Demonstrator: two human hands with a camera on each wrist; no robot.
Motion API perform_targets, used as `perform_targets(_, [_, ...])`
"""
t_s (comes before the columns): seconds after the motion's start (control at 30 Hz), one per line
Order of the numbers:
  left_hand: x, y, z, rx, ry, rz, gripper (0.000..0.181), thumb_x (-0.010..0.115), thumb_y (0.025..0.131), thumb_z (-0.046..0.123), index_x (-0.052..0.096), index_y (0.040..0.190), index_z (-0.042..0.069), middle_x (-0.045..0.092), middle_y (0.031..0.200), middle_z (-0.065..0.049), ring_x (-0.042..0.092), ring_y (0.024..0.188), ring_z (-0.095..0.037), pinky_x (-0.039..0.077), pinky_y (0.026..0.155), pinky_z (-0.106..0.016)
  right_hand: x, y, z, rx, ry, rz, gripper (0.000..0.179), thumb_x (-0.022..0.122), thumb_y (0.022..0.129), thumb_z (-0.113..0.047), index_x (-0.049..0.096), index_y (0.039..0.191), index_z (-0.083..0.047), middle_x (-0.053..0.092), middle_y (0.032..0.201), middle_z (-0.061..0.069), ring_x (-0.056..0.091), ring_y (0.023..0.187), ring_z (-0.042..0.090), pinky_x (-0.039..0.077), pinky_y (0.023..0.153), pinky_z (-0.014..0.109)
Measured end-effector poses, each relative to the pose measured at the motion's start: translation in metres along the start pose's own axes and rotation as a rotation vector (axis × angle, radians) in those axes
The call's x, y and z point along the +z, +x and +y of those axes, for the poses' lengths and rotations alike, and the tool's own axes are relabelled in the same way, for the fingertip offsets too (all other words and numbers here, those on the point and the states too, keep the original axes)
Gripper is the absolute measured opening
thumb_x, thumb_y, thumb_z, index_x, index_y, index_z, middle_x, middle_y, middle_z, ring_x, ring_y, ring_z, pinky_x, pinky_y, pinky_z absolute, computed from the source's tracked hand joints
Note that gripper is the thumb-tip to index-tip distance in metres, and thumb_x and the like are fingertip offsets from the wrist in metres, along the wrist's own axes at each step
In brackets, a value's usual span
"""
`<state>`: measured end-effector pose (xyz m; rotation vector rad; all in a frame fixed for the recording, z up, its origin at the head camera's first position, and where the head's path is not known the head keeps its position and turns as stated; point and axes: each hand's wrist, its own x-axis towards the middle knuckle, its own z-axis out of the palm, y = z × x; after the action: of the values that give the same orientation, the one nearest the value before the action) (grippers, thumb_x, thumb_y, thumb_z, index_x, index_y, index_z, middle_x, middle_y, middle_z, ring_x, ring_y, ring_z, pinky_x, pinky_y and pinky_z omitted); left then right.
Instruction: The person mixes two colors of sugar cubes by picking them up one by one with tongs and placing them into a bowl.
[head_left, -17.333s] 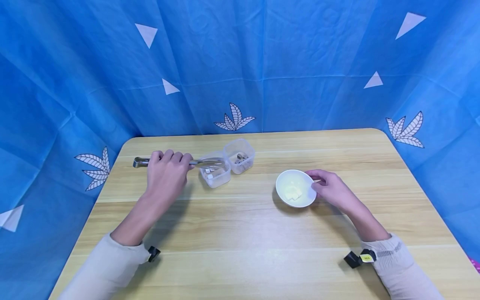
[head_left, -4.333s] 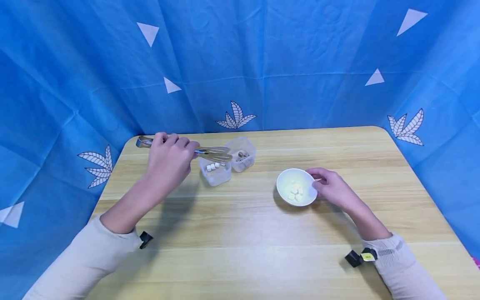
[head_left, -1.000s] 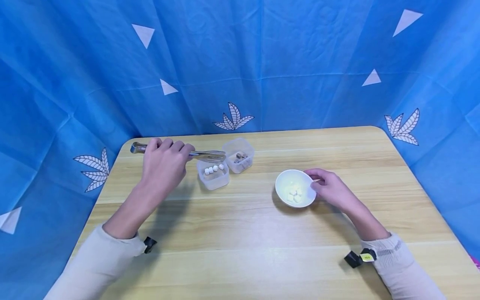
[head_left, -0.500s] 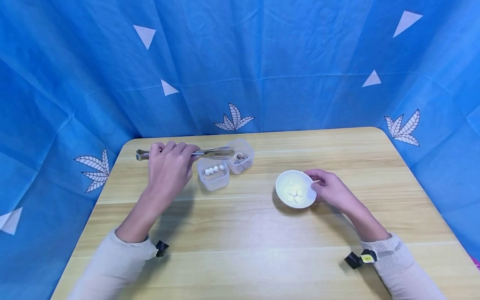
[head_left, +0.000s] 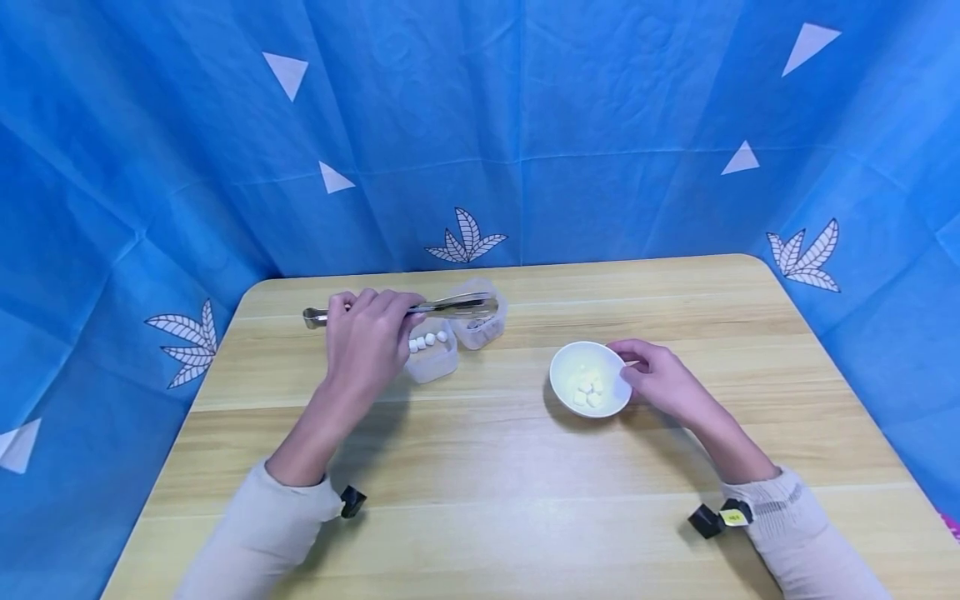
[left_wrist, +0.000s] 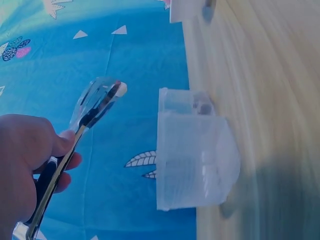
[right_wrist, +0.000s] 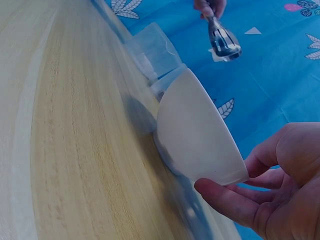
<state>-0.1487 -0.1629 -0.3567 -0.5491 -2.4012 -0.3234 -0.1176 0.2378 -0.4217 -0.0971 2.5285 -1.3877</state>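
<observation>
My left hand (head_left: 367, 342) grips a pair of metal tongs (head_left: 467, 306), held above the two clear plastic boxes. Between the tongs' slotted tips sits a white piece like a marshmallow (left_wrist: 121, 89); the tips hide it in the head view. Under the tongs, the nearer box (head_left: 435, 369) has several small white marshmallow-like pieces (head_left: 429, 340) in a row. Behind it, the second box (head_left: 486, 337) is partly covered by the tongs. On the right, my right hand (head_left: 663, 379) pinches the rim of a white bowl (head_left: 581, 357), which contains several white pieces (head_left: 588, 393).
A light wooden table (head_left: 525, 475) bears the boxes and the bowl. Blue cloth (head_left: 615, 125) with white triangles and leaf prints hangs behind the table and along both sides. The two boxes stand side by side, left of the bowl.
In the last second, my left hand has moved the tongs rightward, from over the nearer box to over the farther one. Over the longer span, more white pieces show in the bowl. My right hand stays put.
</observation>
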Motion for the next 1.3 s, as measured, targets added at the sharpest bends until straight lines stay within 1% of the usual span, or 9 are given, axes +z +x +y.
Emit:
perform_targets(0.17, [0.006, 0.001, 0.008, -0.003, -0.027, 0.004, 0.018, 0.071, 0.099, 0.028, 0.079, 0.109, 0.015, 0.081, 0.099, -0.006, 0.071, 0.084, -0.026, 0.039, 0.085, -0.047, 0.000, 0.000, 0.000, -0.004, -0.010, 0.003, 0.044, 0.053, 0.101, -0.005, 0.053, 0.145, 0.004, 0.062, 0.138, 0.028, 0.067, 0.116, 0.036, 0.060, 0.076, 0.028])
perform_targets(0.33, [0.013, 0.002, 0.018, 0.011, -0.045, -0.001, 0.019, 0.070, 0.100, 0.029, 0.079, 0.110, 0.015, 0.081, 0.100, -0.005, 0.071, 0.085, -0.026, 0.040, 0.087, -0.048, -0.001, 0.000, 0.000, -0.014, -0.024, 0.006, 0.044, 0.053, 0.100, -0.004, 0.054, 0.144, 0.004, 0.063, 0.137, 0.028, 0.067, 0.115, 0.036, 0.060, 0.076, 0.027])
perform_targets(0.5, [0.019, 0.002, 0.030, 0.043, -0.056, 0.010, 0.018, 0.068, 0.101, 0.028, 0.079, 0.109, 0.016, 0.082, 0.100, -0.004, 0.071, 0.083, -0.024, 0.040, 0.087, -0.047, 0.000, 0.001, 0.000, -0.020, 0.001, -0.001, 0.045, 0.053, 0.100, -0.003, 0.053, 0.144, 0.004, 0.062, 0.138, 0.029, 0.067, 0.117, 0.037, 0.061, 0.076, 0.028])
perform_targets(0.6, [0.022, 0.002, 0.038, 0.061, -0.055, 0.006, 0.018, 0.067, 0.101, 0.028, 0.079, 0.109, 0.017, 0.082, 0.100, -0.003, 0.072, 0.083, -0.024, 0.041, 0.087, -0.047, 0.000, 0.001, 0.002, -0.016, 0.009, -0.005, 0.046, 0.052, 0.100, -0.002, 0.052, 0.145, 0.005, 0.061, 0.139, 0.030, 0.066, 0.119, 0.038, 0.061, 0.076, 0.028])
perform_targets(0.77, [0.028, 0.001, 0.049, 0.069, -0.057, -0.025, 0.019, 0.067, 0.101, 0.030, 0.078, 0.111, 0.019, 0.082, 0.102, 0.000, 0.072, 0.084, -0.021, 0.042, 0.086, -0.045, 0.000, 0.002, 0.003, -0.010, 0.010, -0.005, 0.045, 0.052, 0.100, -0.002, 0.052, 0.145, 0.004, 0.061, 0.140, 0.029, 0.066, 0.120, 0.038, 0.061, 0.077, 0.027])
perform_targets(0.93, [0.034, -0.001, 0.060, 0.081, -0.064, -0.060, 0.021, 0.066, 0.102, 0.034, 0.077, 0.114, 0.022, 0.082, 0.106, 0.002, 0.073, 0.090, -0.020, 0.043, 0.086, -0.043, 0.000, 0.002, 0.003, -0.010, -0.003, -0.005, 0.046, 0.052, 0.100, -0.003, 0.052, 0.146, 0.004, 0.061, 0.140, 0.029, 0.066, 0.121, 0.038, 0.061, 0.078, 0.027])
perform_targets(1.03, [0.037, -0.002, 0.066, 0.095, -0.063, -0.078, 0.021, 0.064, 0.103, 0.033, 0.077, 0.116, 0.022, 0.081, 0.110, 0.002, 0.074, 0.094, -0.019, 0.043, 0.086, -0.042, 0.000, 0.002, 0.003, -0.008, -0.009, -0.008, 0.047, 0.052, 0.100, -0.003, 0.051, 0.146, 0.004, 0.060, 0.141, 0.029, 0.066, 0.122, 0.039, 0.061, 0.079, 0.028])
perform_targets(1.3, [0.044, -0.003, 0.078, 0.114, -0.073, -0.129, 0.020, 0.065, 0.103, 0.033, 0.077, 0.115, 0.022, 0.081, 0.112, 0.002, 0.074, 0.100, -0.019, 0.044, 0.087, -0.041, -0.001, 0.002, 0.003, -0.001, -0.020, -0.010, 0.047, 0.052, 0.100, -0.003, 0.051, 0.146, 0.004, 0.061, 0.141, 0.029, 0.066, 0.120, 0.038, 0.060, 0.079, 0.026])
